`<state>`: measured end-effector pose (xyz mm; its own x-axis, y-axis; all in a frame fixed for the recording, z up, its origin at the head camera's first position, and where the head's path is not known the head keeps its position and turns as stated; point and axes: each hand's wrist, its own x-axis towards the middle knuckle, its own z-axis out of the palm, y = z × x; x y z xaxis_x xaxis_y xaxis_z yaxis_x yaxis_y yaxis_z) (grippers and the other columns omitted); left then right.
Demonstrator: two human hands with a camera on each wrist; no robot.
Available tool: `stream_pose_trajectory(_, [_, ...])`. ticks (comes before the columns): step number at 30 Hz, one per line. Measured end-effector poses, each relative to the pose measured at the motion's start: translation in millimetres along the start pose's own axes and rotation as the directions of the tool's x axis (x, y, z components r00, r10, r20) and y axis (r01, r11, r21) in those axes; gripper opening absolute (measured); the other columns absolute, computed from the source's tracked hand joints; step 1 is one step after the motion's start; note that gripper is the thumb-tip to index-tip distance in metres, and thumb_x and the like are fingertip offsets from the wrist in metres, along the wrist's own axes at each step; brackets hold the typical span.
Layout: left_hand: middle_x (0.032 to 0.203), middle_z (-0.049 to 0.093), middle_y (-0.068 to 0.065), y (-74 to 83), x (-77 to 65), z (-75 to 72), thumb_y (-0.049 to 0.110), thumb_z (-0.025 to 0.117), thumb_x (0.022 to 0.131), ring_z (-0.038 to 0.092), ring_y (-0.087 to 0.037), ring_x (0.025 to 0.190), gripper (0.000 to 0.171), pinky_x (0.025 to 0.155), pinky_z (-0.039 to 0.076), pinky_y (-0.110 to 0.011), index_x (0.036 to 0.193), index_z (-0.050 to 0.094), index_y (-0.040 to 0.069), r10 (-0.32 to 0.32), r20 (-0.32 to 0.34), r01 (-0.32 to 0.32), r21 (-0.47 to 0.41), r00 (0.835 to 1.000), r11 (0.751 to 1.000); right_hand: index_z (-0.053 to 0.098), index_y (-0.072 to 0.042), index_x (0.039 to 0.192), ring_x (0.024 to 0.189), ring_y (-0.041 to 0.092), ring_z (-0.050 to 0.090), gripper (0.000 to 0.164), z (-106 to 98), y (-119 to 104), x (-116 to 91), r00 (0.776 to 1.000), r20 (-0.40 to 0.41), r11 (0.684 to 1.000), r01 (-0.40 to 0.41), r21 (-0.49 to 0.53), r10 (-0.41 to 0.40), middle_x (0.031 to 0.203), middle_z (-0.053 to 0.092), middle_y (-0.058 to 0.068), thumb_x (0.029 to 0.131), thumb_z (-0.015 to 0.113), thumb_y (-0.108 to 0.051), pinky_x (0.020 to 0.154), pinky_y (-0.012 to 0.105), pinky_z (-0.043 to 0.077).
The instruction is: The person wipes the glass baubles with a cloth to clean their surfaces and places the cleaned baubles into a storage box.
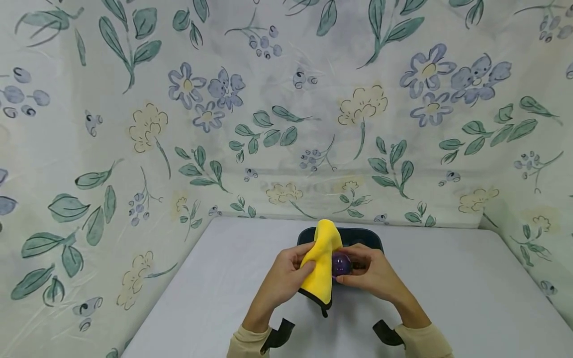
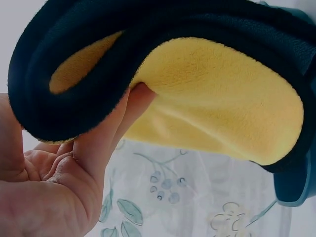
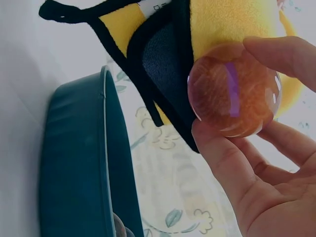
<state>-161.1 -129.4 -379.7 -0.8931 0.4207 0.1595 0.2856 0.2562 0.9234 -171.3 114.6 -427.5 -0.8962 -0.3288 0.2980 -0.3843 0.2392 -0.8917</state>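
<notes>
A clear purple ball (image 3: 234,91), glassy and see-through, is pinched between the thumb and fingers of my right hand (image 1: 376,271). My left hand (image 1: 288,273) grips a folded yellow cloth (image 1: 323,258) with black edging, a dark reverse side and a small loop at one corner. In the right wrist view the cloth lies right behind the ball, its yellow showing through. Below and beyond both hands stands a dark teal tub (image 3: 74,163), partly hidden by the cloth and hands in the head view. The left wrist view shows my fingers tucked under the cloth's fold.
Inside the tub, a rounded shiny thing (image 3: 118,226) shows at its near rim. The tub rests on a white table (image 1: 215,298), close to the back edge. Behind and at both sides hangs a sheet with flower and leaf prints (image 1: 286,164).
</notes>
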Motion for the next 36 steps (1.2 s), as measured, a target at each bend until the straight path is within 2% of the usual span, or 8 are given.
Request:
stream_pose_trajectory(5, [0.122,0.072,-0.022,0.3,0.7,0.2,0.014,0.058,0.102,0.070,-0.018,0.086,0.048,0.078,0.063,-0.025,0.148,0.052,-0.001,0.011,-0.007,-0.011,0.017,1.000,1.000,0.069,-0.007,0.131,0.105,0.017,0.072,0.055,-1.9,-0.6,-0.6,1.000,0.031,1.000,0.008,0.008,-0.008,0.117,0.066,0.014,0.080,0.088,-0.018,0.088,0.028,0.063])
stream_pose_trajectory(10, [0.118,0.072,-0.022,-2.0,0.9,0.7,0.013,0.059,0.102,0.068,-0.017,0.082,0.047,0.074,0.061,-0.023,0.147,0.054,-0.001,0.023,-0.020,-0.023,0.022,1.000,0.999,0.070,-0.012,0.129,0.104,0.020,0.072,0.052,-1.3,-4.0,-1.9,0.998,0.065,1.000,0.003,0.002,-0.003,0.122,0.067,0.012,0.080,0.088,-0.020,0.086,0.027,0.063])
stream_pose_trajectory(19, [0.116,0.071,-0.021,-7.8,5.0,1.5,0.012,0.058,0.102,0.065,-0.015,0.079,0.046,0.071,0.059,-0.019,0.145,0.056,-0.001,0.057,-0.007,-0.056,0.076,0.998,0.996,0.071,-0.011,0.128,0.104,0.016,0.071,0.052,0.0,-8.9,-4.1,0.997,0.067,1.000,0.026,0.010,-0.026,0.122,0.066,0.012,0.080,0.089,-0.020,0.084,0.025,0.063])
stream_pose_trajectory(23, [0.113,0.071,-0.021,-9.7,6.0,1.3,0.012,0.057,0.102,0.065,-0.015,0.077,0.046,0.069,0.058,-0.018,0.145,0.056,-0.001,0.054,0.007,-0.054,0.071,0.999,0.996,0.071,-0.010,0.128,0.100,0.016,0.071,0.051,0.4,-9.3,-4.2,0.997,0.061,0.998,0.049,0.044,-0.052,0.120,0.066,0.013,0.080,0.088,-0.016,0.083,0.026,0.063])
stream_pose_trajectory(28, [0.110,0.071,-0.020,-10.9,6.8,1.1,0.012,0.056,0.102,0.065,-0.015,0.077,0.047,0.070,0.059,-0.019,0.147,0.054,0.000,0.018,0.038,-0.020,0.048,0.999,0.999,0.070,-0.009,0.130,0.100,0.015,0.072,0.051,1.6,-9.5,-3.9,0.996,0.031,0.993,0.081,0.091,-0.084,0.123,0.064,0.015,0.082,0.086,-0.011,0.084,0.029,0.064])
stream_pose_trajectory(36, [0.106,0.074,-0.019,-11.8,8.3,1.4,0.010,0.056,0.103,0.069,-0.015,0.078,0.048,0.073,0.062,-0.023,0.149,0.051,0.000,-0.027,0.097,0.030,-0.025,0.995,0.999,0.068,-0.009,0.131,0.103,0.015,0.074,0.052,3.2,-8.8,-1.3,0.989,-0.083,0.987,0.131,0.095,-0.124,0.130,0.065,0.015,0.081,0.085,-0.007,0.086,0.029,0.063])
